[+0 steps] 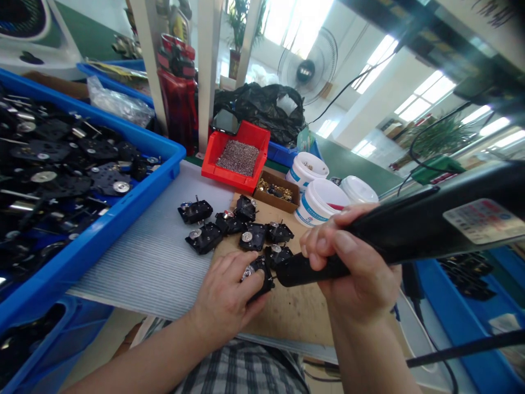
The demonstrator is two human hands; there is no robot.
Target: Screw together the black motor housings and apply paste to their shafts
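Observation:
My left hand [229, 295] is closed around a small black mechanism [262, 277] with a silver disc, pressing it down on the brown cardboard sheet [295, 312]. In my right hand [356, 262] is a black power screwdriver [410, 219], its body slanting up to the right. The driver's tip points left at the side of the held mechanism; whether it touches a screw cannot be made out. Just beyond my left hand lie several similar black mechanisms [252, 237], some with silver discs on top and thin shafts sticking out.
A blue crate [164, 164] full of black mechanisms stands at left. Behind the work are a red bin [209, 169] of small screws, a cardboard box [293, 205] of brass-coloured parts and white tubs [315, 205]. Another blue crate [451, 317] sits at right, near a dark cable [463, 350].

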